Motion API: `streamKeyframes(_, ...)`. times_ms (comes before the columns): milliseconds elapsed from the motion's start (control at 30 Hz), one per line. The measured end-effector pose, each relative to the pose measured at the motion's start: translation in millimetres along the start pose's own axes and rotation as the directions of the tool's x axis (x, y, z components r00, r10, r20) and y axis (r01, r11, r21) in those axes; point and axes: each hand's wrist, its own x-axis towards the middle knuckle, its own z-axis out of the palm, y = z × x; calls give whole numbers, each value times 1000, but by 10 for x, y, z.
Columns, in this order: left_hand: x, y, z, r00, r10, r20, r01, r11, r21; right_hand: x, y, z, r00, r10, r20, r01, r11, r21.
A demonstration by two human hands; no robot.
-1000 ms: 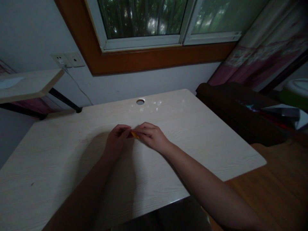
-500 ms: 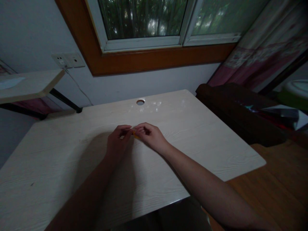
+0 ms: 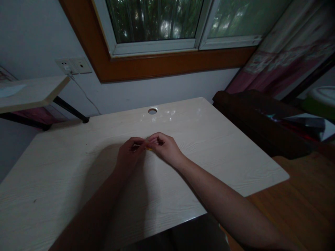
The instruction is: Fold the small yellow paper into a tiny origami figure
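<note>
A pale wood-grain table (image 3: 209, 150) carries a black-legged shelf (image 3: 39, 92) at its back left.

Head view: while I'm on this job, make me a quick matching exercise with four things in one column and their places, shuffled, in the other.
Things
1. orange piece
2. thin cable
3. round hole
4. large curtain

Places
A. near the back edge of the desk
B. to the right of the window
C. between the left hand and the right hand
D. running down from the wall socket

Pairs: 1-C, 2-D, 3-A, 4-B
</note>
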Motion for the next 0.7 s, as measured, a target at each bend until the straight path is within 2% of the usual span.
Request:
streamKeyframes(133, 5, 37, -8, 1000, 16, 2, -16, 997, 69, -3, -11, -1, 1000, -18, 7, 18, 999, -28)
streamKeyframes(300, 2, 65, 0, 997, 39, -66, -33, 995, 98, 0, -56, 7, 1000, -10, -28, 10, 1000, 0)
streamKeyframes(467, 1, 68, 13, 991, 12, -131, -6, 999, 44, 14, -49, 28, 997, 29, -70, -22, 994, 103)
streamKeyframes(700, 29, 16, 4, 993, -48, -111, 40, 996, -79, 43, 29, 23, 992, 62, -111, -44, 986, 159)
